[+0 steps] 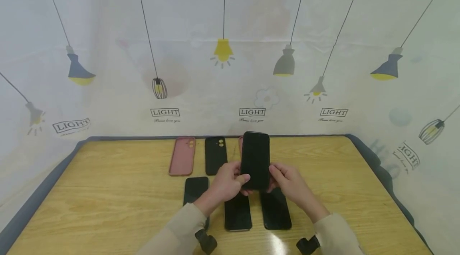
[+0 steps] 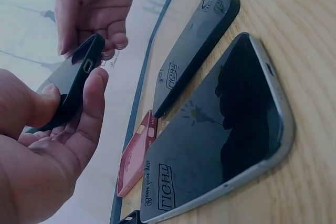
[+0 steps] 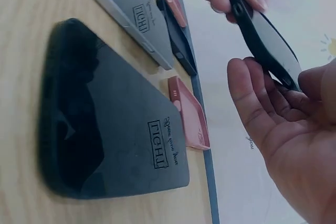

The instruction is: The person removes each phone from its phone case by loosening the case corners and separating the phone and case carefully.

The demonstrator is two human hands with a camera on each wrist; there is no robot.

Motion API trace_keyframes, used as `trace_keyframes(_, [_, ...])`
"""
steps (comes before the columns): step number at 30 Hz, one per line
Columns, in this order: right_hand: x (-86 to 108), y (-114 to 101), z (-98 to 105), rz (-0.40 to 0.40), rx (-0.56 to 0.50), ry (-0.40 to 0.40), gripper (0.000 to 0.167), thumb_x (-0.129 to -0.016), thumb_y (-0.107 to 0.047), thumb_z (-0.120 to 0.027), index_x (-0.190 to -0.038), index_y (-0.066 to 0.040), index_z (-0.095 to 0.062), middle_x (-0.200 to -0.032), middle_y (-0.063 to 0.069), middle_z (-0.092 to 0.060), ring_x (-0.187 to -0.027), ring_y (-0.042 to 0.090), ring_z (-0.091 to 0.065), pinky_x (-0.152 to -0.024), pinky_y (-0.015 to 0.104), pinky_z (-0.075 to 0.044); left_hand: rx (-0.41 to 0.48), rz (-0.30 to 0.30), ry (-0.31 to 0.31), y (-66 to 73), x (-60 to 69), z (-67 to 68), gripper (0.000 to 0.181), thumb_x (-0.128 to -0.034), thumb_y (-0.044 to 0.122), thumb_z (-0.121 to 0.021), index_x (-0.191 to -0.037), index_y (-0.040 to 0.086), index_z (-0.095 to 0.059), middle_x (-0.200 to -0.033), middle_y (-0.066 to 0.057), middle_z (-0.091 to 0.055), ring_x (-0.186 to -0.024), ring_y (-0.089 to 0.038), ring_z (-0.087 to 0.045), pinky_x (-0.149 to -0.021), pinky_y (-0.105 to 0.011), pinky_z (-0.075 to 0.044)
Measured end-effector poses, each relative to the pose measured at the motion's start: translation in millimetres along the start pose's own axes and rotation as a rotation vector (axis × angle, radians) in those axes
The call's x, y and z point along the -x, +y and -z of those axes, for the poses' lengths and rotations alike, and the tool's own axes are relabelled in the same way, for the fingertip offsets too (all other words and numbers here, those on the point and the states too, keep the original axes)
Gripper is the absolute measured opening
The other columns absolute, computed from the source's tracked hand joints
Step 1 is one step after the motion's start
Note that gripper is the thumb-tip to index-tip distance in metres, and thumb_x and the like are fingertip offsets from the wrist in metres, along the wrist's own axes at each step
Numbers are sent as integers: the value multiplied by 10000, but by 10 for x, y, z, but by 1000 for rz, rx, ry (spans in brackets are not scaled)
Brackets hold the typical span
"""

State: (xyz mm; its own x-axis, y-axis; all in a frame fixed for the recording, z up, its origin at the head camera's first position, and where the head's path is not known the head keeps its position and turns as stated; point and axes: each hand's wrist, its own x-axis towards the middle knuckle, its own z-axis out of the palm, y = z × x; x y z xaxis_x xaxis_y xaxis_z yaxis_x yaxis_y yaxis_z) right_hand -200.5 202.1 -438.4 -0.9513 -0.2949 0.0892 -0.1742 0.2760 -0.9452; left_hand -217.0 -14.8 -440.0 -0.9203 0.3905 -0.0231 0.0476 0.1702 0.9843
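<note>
Both hands hold a smartphone (image 1: 255, 159) in a black case, raised above the table with its dark screen toward me. My left hand (image 1: 226, 181) grips its lower left side, thumb over the edge and fingers underneath. At the lower right edge, my right hand (image 1: 291, 185) pinches it between thumb and fingers. The left wrist view shows the case's bottom end (image 2: 87, 65) with a port cutout. Under the hands lie a silver-edged phone (image 1: 238, 213) and a black phone (image 1: 276, 209), screens up. Another dark phone (image 1: 195, 189) is partly hidden by the left forearm.
Toward the table's back edge lie a pink phone case (image 1: 182, 157) and a black phone case (image 1: 215, 155). A second pink case (image 3: 194, 116) sits mostly behind the raised phone. A printed cloth (image 1: 223, 95) hangs behind the wooden table (image 1: 118, 191).
</note>
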Motion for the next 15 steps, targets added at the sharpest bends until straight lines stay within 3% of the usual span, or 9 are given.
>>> trace_keyframes(5, [69, 10, -37, 60, 60, -11, 249, -1105, -56, -448, -1020, 120, -603, -779, 181, -667, -666, 216, -698, -653, 382, -641, 6, 6, 26, -3, -39, -25, 160, -1007, -15, -623, -1147, -91, -616, -940, -207, -720, -642, -273, -734, -630, -463, -642])
trace_keyframes(15, [188, 4, -158, 102, 151, 56, 204, -1080, 17, -463, -1171, 129, -608, -783, 119, -673, -668, 211, -699, -636, 373, -636, -23, 26, 68, -23, -40, -89, 147, -1009, -7, -624, -1144, -63, -617, -935, -181, -711, -620, -210, -712, -631, -437, -643])
